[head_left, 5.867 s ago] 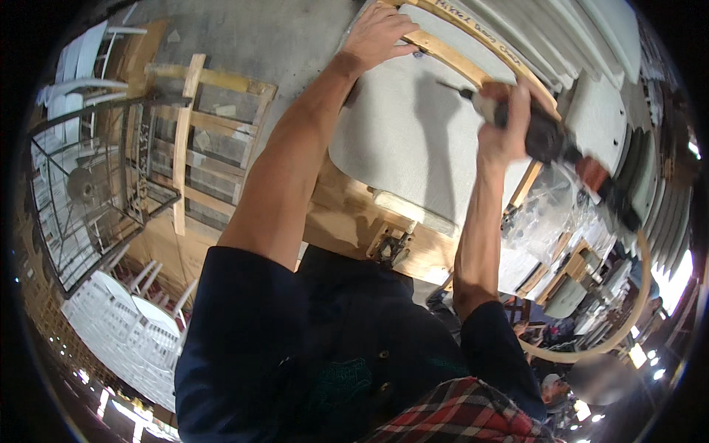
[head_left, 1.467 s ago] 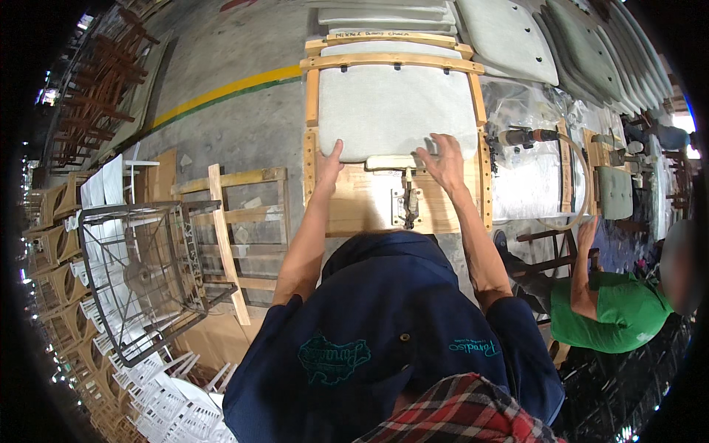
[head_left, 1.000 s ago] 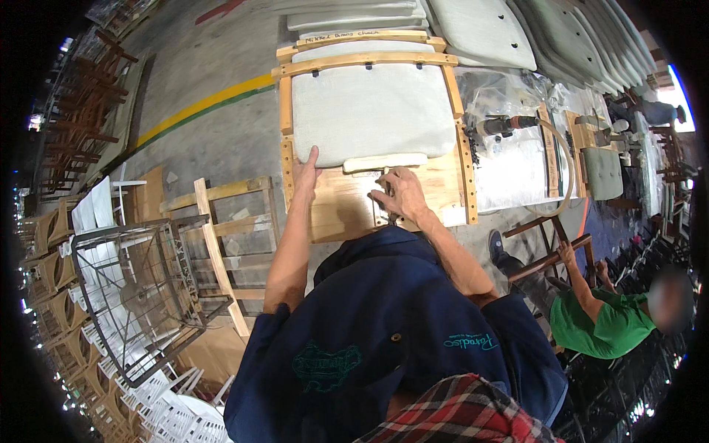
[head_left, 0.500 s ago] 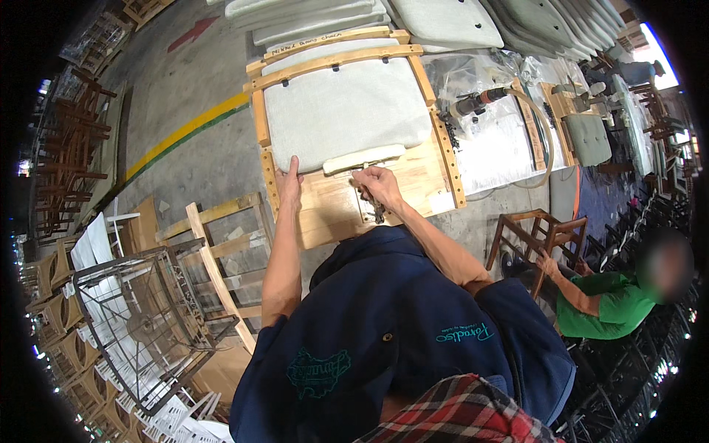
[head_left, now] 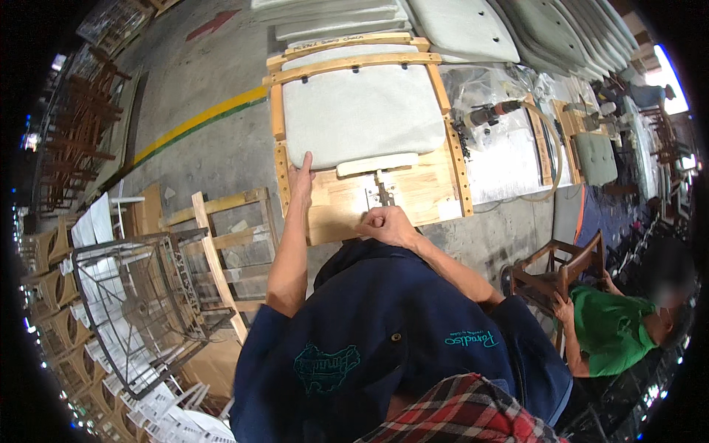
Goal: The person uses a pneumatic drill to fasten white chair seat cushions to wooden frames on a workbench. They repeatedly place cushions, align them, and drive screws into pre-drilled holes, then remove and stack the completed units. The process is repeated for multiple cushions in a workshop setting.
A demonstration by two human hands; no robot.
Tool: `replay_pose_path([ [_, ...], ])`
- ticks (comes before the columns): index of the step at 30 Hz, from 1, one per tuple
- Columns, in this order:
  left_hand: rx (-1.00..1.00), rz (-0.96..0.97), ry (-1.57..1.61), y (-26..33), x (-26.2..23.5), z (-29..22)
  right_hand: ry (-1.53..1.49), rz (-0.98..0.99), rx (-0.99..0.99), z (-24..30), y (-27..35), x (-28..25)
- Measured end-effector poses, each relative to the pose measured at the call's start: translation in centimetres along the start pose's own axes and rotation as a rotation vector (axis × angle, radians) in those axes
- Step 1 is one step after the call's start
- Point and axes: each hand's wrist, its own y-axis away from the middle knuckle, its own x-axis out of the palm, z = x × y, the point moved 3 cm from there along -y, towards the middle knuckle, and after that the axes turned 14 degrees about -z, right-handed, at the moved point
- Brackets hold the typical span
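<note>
A light grey upholstered panel [head_left: 365, 111] lies flat in a wooden jig [head_left: 378, 65]. My left hand [head_left: 300, 179] rests at its near left corner, thumb stretched along the panel's edge and the other fingers partly hidden. A long pale padded bar [head_left: 377, 164] presses along the panel's near edge. Behind it, a metal toggle clamp [head_left: 384, 193] is mounted on the wooden board [head_left: 332, 210]. Close to my body, my right hand [head_left: 390, 224] is closed at the clamp's near end, apparently around its handle, which the fingers cover.
To the right, a power driver [head_left: 491, 113] with a hose lies on a plastic-covered table beside dark screws. More grey panels [head_left: 465, 29] are stacked at the far side. A wire-frame cage [head_left: 140, 310] stands at left. A co-worker in green [head_left: 613, 332] handles a brown wooden chair [head_left: 557, 269] at right.
My right hand has drawn back along the clamp toward my body. The padded bar sits straighter against the panel. My left hand stays at the corner. The co-worker's chair has shifted and turned.
</note>
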Motion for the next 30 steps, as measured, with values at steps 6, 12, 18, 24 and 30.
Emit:
replay_pose_path([
  [6, 0.048, 0.006, 0.058, -0.3, 0.4, 0.4, -0.117, 0.175, 0.056, 1.0, -1.2, -1.8],
  [12, 0.023, 0.05, 0.04, -0.7, -0.2, 0.5, -0.052, 0.144, -0.114, 0.7, -2.3, 1.4],
  [18, 0.027, 0.026, 0.049, -0.1, 0.2, -0.1, 0.072, 0.263, -0.215, 2.6, -2.4, -0.5],
  [24, 0.023, -0.023, 0.033, -0.9, 0.0, -1.1, -0.136, -0.766, 0.044, -3.8, -10.1, -9.5],
  [30, 0.092, -0.278, -0.253, -0.9, 1.7, -3.2, -0.305, -0.729, 0.312, -11.3, -15.3, -15.1],
])
